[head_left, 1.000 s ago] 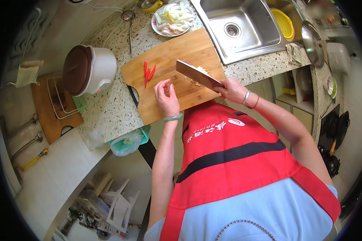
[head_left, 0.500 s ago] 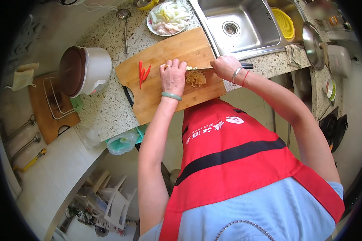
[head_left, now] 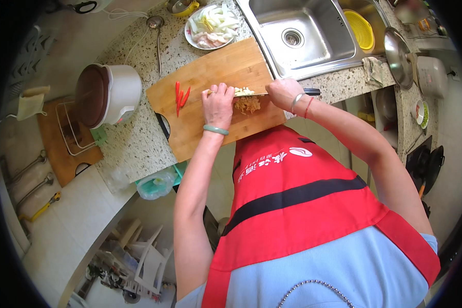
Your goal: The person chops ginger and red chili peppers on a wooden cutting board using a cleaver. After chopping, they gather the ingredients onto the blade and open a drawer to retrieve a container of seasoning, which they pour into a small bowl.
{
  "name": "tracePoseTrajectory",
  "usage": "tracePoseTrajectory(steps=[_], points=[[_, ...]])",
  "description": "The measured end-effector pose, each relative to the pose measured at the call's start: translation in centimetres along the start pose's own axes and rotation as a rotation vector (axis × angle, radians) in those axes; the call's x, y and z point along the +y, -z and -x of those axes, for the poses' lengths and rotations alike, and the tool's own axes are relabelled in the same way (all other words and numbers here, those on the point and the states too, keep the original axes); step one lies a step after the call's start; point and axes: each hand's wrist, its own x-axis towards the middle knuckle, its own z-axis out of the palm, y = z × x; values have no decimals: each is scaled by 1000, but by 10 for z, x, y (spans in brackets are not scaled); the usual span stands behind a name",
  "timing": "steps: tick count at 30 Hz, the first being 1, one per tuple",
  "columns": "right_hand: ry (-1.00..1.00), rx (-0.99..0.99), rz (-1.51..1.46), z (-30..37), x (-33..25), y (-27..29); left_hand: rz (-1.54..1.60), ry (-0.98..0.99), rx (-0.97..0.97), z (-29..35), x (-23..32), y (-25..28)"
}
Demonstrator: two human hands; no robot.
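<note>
L hand (head_left: 219,107) shifts onto far end of knife (head_left: 312,92) vs. 1 sec ago, fingers close together, can't tell if gripping; R hand (head_left: 285,94) clamps handle, blade btwn pale bits (head_left: 244,91) & brown bits (head_left: 247,106) on cutting bd (head_left: 205,72)

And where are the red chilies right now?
In the head view, the red chilies lie on the left part of the cutting board, just left of the left hand.

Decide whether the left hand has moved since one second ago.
Yes. Judged against the fixed sink, the left hand has moved closer to it, forward and slightly to the right.
</note>
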Motion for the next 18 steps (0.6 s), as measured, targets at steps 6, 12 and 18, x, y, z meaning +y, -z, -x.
tracePoseTrajectory(steps=[6, 12, 18], points=[[-28, 25, -20, 13, -11, 2, -45, -4, 50, 7, 2, 0], [-14, -25, 8, 14, -25, 32, 37, 3, 25, 6, -7, 11], [-89, 29, -49, 18, -17, -10, -38, 4, 67, 17, 4, -6]])
